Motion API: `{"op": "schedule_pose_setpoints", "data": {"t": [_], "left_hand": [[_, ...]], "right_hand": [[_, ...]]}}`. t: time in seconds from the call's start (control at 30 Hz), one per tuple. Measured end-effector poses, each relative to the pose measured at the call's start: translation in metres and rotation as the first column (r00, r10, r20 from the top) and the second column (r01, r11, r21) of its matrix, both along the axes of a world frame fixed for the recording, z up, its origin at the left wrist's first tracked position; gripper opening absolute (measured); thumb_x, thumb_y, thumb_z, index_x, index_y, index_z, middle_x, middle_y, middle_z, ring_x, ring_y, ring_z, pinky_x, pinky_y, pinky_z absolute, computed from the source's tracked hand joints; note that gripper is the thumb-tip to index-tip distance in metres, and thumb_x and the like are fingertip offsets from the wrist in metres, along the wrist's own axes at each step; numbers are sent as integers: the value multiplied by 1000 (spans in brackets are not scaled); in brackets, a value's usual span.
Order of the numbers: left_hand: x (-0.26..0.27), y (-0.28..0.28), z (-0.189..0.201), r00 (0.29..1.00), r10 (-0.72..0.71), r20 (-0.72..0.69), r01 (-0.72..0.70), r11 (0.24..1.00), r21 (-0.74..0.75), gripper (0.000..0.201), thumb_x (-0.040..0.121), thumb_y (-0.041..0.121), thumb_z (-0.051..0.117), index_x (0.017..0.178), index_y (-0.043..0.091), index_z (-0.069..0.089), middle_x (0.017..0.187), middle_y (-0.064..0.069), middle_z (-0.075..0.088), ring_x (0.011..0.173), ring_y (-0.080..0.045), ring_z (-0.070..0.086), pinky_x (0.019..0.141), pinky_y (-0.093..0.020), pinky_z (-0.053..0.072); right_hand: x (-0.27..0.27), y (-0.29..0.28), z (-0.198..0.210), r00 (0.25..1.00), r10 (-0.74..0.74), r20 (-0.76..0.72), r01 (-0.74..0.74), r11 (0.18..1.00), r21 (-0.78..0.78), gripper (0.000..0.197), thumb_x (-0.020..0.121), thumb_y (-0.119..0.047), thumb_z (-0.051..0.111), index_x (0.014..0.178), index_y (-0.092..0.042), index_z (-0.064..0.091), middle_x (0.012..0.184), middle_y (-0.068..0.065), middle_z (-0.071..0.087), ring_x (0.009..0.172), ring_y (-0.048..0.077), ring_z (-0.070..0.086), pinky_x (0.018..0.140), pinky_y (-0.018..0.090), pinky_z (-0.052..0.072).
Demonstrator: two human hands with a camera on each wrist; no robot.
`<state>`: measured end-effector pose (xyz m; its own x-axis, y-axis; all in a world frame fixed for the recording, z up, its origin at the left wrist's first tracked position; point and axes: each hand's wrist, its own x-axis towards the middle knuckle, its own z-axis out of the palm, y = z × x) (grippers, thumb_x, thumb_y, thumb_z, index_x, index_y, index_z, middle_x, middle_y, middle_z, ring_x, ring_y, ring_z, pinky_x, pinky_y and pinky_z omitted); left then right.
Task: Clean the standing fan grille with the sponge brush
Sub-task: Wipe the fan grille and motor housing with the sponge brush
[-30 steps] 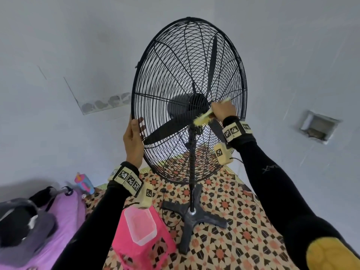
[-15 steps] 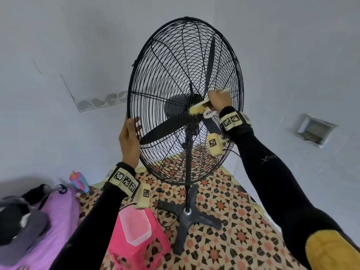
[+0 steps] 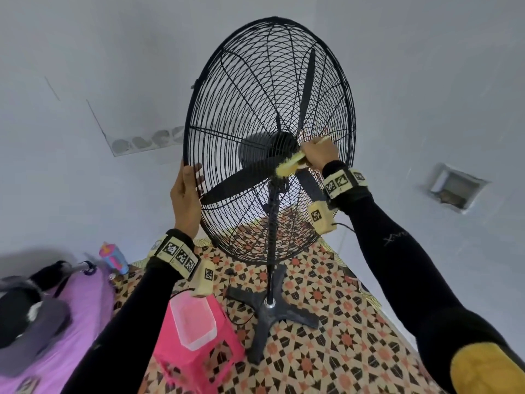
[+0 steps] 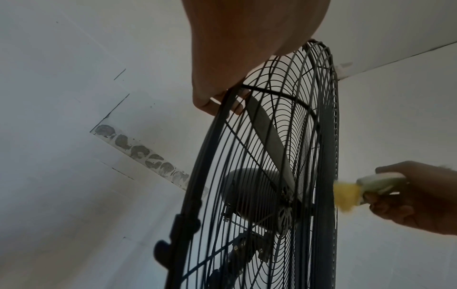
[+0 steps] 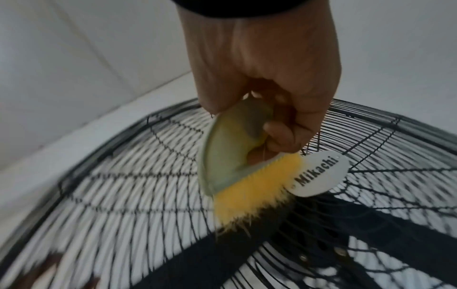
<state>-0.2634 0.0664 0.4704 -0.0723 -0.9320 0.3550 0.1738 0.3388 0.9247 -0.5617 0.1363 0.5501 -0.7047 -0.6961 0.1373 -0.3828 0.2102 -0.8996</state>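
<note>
- Scrubbing is under way at the middle of the front grille point(image 3: 255, 89) of the black standing fan point(image 3: 271, 228), which is standing on its cross-shaped base point(image 3: 270, 314) on a patterned floor mat point(image 3: 335, 331) close to a pale wall.
- The sponge brush point(image 3: 289, 166) is lying against the grille wires just beside the white oval brand badge point(image 5: 319, 176) at the hub, its yellow bristles point(image 5: 252, 197) pressing into the wires.
- The right hand point(image 3: 319, 155) is gripping the brush's pale handle, fingers curled tight around it.
- The left hand point(image 3: 186, 194) is steadying the fan at the left rim of the cage, thumb and fingers closing over the rim wire.
- Judging progress: the work looks mid-course. The brush is working only the centre zone, and the wide upper, lower and outer rings of the grille are showing no sign either way of being cleaned; dust on the dark wires is too fine to tell.
- Probably remaining: sweeping outward along the spokes to the rim, and perhaps the rear cage.
- Sitting nearer the person are a pink plastic stool point(image 3: 199, 356) carrying a translucent container point(image 3: 193, 322), and a purple bag point(image 3: 71, 314) off to the left.
</note>
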Motion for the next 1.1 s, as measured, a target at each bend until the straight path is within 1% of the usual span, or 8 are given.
{"op": "schedule_pose_setpoints", "data": {"t": [0.1, 0.2, 0.33, 0.43, 0.57, 0.73, 0.9, 1.1], "left_hand": [[-1, 3, 0, 1000, 5, 8, -5, 1000, -16, 54, 109, 53, 37, 151, 21, 52, 135, 8, 68, 118, -14, 68, 104, -56, 53], [0, 5, 0, 1000, 5, 20, -5, 1000, -18, 56, 109, 53, 37, 150, 18, 52, 135, 8, 68, 118, -14, 68, 106, -55, 52], [-3, 4, 1, 999, 37, 3, -36, 999, -31, 56, 110, 52, 36, 146, 15, 56, 131, 9, 70, 116, -16, 68, 105, -53, 53], [-4, 4, -1, 999, 50, -22, -51, 998, -33, 41, 109, 55, 37, 130, 37, 67, 126, 9, 72, 116, -22, 68, 102, -59, 53], [-7, 9, 2, 998, 66, -3, -66, 998, -23, 35, 107, 58, 38, 110, 52, 72, 123, 11, 73, 115, -23, 68, 101, -62, 52], [-9, 9, 2, 995, 84, -56, -84, 996, -6, 35, 111, 49, 37, 117, 40, 70, 124, 7, 72, 116, -29, 68, 98, -59, 55], [-7, 9, 3, 998, 61, 4, -61, 998, -35, 34, 108, 55, 37, 110, 54, 71, 123, 10, 73, 115, -24, 69, 102, -62, 51], [-2, 3, -2, 999, 0, -32, -1, 999, -36, 36, 107, 56, 40, 124, 41, 68, 127, 10, 71, 119, -23, 67, 104, -58, 52]], "right_hand": [[-11, 17, 21, 990, -140, 22, 142, 977, -160, 10, 97, -19, 55, 91, -12, 60, 71, -6, 56, 62, 4, 50, 39, 3, 31], [-10, 22, 10, 978, -202, -45, 197, 977, -86, 11, 94, -20, 56, 86, -14, 60, 78, -1, 61, 69, 13, 55, 55, 11, 38], [6, 12, -28, 991, -1, 133, 24, 985, -173, 5, 95, -12, 58, 91, -11, 61, 80, 1, 60, 64, 9, 52, 46, 7, 37], [2, 11, -43, 948, 157, 277, -89, 966, -243, 11, 96, -14, 57, 95, -9, 67, 91, 6, 66, 78, 17, 59, 69, 26, 51], [-16, 14, -49, 951, -146, 273, 213, 948, -236, 17, 93, -20, 61, 89, -4, 67, 75, -3, 62, 75, 17, 58, 65, 26, 46], [21, 14, -69, 960, 247, 130, -213, 949, -233, 17, 95, -15, 59, 78, -13, 55, 76, 6, 52, 67, 16, 45, 62, 24, 42], [4, 13, -60, 931, -51, 362, 180, 926, -332, 20, 95, -9, 59, 76, -17, 56, 74, -3, 61, 69, 15, 56, 63, 32, 52], [61, 29, -71, 959, 264, 100, -225, 929, -294, 16, 92, -13, 55, 77, -12, 51, 72, 4, 42, 61, 12, 37, 54, 20, 33]]}}
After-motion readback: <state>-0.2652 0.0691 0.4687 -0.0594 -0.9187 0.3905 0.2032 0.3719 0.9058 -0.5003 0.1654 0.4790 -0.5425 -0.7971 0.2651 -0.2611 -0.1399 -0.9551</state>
